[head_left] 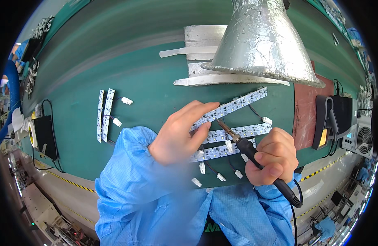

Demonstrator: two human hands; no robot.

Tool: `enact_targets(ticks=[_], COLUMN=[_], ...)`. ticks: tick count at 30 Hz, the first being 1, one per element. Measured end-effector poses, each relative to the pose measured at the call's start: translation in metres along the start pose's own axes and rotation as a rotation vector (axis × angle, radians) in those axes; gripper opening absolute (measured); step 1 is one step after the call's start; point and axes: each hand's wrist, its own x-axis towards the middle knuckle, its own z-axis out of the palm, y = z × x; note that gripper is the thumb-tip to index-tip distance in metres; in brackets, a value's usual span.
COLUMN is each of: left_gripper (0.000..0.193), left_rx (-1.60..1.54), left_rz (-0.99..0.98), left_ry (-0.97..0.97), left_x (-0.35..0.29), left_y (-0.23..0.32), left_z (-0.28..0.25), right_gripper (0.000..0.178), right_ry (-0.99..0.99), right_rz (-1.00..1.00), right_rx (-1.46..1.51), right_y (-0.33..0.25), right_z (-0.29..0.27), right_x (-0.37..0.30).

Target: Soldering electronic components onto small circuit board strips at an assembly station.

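Note:
My left hand [183, 129] pinches the left end of a narrow white LED circuit board [238, 105], which slants up to the right. In my right hand [275, 158] is a soldering iron [254, 158] with a black handle. Its metal tip meets or nearly meets the board's lower edge beside my left fingertips; exact contact is hard to tell. Below lie more LED boards, one [250, 130] just under the held one and another [224, 151] nearer me. Short dark wires end in white plug connectors [267, 120], several of them along the near table edge.
A foil-covered funnel hood [265, 45] overhangs the far right, above pale metal strips [205, 37]. Two LED boards [108, 108] rest at left on the green mat [152, 74]. A black box [45, 137] stands far left; a soldering stand [326, 123] and a fan unit [363, 139] are at right.

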Motion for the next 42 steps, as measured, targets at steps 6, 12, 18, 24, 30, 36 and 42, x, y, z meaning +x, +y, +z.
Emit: enact_targets(ticks=[6,12,18,24,30,36,42], left_gripper=[0.042,0.041,0.041,0.04,0.038,0.038,0.038], left_rx=[-0.007,-0.005,0.02,-0.005,0.007,0.014,0.008], left_rz=[-0.002,-0.005,-0.024,0.011,-0.017,0.002,-0.02], left_ry=[-0.001,0.001,-0.015,-0.029,-0.024,-0.014,-0.016], left_x=[0.0,0.0,0.001,0.002,0.002,0.004,0.003], left_y=[-0.001,-0.001,0.002,0.001,0.003,0.003,0.003], left_z=[0.001,0.0,-0.002,-0.002,-0.002,0.0,0.0], right_gripper=[0.034,0.034,0.036,0.036,0.036,0.035,0.034], right_ry=[0.021,0.033,0.025,0.195,0.068,0.06,0.047], right_rz=[-0.018,-0.028,0.027,0.206,0.196,0.203,0.21], right_rx=[0.008,0.013,-0.011,-0.11,-0.174,-0.154,-0.16], right_y=[0.001,0.002,0.002,0.016,0.018,0.019,0.019], right_z=[0.002,0.004,-0.013,-0.045,-0.04,-0.039,-0.038], right_x=[0.0,0.0,0.004,0.001,0.004,0.005,0.005])
